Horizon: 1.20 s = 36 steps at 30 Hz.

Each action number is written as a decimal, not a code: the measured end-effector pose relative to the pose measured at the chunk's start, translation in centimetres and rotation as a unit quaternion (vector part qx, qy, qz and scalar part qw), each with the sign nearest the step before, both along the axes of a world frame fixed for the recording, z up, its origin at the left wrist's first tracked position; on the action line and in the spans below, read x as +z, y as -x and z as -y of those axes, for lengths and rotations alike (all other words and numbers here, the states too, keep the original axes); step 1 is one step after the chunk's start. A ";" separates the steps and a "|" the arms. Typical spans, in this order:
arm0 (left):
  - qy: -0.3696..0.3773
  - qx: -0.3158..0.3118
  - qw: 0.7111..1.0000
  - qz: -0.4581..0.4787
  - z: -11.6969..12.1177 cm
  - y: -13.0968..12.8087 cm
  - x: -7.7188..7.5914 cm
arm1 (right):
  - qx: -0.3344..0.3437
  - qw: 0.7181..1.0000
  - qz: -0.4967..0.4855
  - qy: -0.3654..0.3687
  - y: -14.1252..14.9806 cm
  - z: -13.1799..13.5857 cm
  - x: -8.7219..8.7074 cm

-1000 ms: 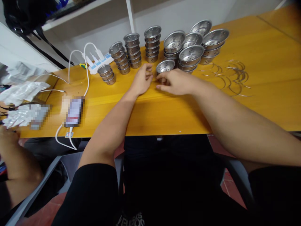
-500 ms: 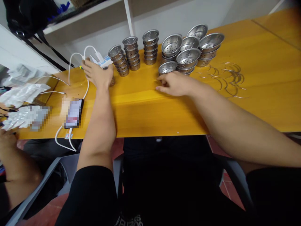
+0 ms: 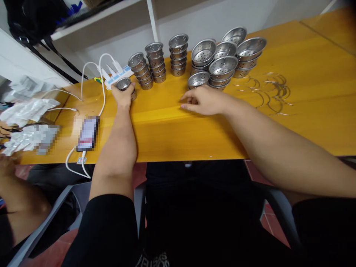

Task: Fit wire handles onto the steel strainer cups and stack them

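My left hand [image 3: 122, 97] is closed round a small perforated metal cup [image 3: 124, 83], which stands on the table beside the power strip. Part of the cup is hidden by the thumb and palm. My right hand [image 3: 204, 100] hovers over the table with loosely curled fingers, thumb and forefinger apart and nothing between them. Just behind it is a small perforated cup [image 3: 199, 78], its lower part covered by the hand. Between the hands, farther back, stand three stacks of perforated cups: a left stack [image 3: 137, 61], a middle stack [image 3: 154, 50] and a right stack [image 3: 178, 42].
Wider perforated bowls [image 3: 222, 66] cluster behind my right hand. Thin curved wires [image 3: 274, 92] lie to the right. At left are a white power strip [image 3: 118, 76] with cables, a phone [image 3: 87, 135] and plastic bags [image 3: 27, 111]. Another person's arm [image 3: 25, 189] shows at far left.
My left hand has come down from above the power strip and closed round the cup, whose rim now shows. My right hand has shifted slightly to the left.
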<state>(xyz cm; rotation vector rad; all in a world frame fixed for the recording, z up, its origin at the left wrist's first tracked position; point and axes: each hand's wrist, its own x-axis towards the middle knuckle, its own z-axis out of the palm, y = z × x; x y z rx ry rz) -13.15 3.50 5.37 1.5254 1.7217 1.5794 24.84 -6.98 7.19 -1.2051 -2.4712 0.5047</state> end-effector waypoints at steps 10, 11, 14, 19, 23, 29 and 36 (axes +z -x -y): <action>-0.122 0.011 0.992 -0.013 -2.1 0.9 -2.3 | 0.005 1.000 0.003 0.016 0.6 0.4 0.4; -0.126 0.010 0.992 -0.017 -2.3 0.9 -2.3 | 0.005 1.000 0.004 0.019 0.6 0.4 0.4; -0.142 0.047 0.989 -0.015 -2.9 1.1 -2.3 | 0.008 1.000 0.002 0.022 0.7 0.4 0.4; -0.161 0.079 0.983 -0.037 -3.9 1.5 -2.5 | 0.014 1.000 0.001 0.026 0.7 0.4 0.3; -0.137 0.054 0.988 -0.057 -3.6 1.4 -2.5 | 0.018 0.999 0.001 0.034 0.7 0.4 0.3; -0.146 0.036 0.988 -0.017 -3.1 1.2 -2.7 | 0.025 0.999 0.000 0.042 0.6 0.2 0.2; -0.216 0.091 0.970 -0.066 -1.6 -0.3 0.1 | 0.031 0.999 0.005 0.037 0.7 0.3 0.2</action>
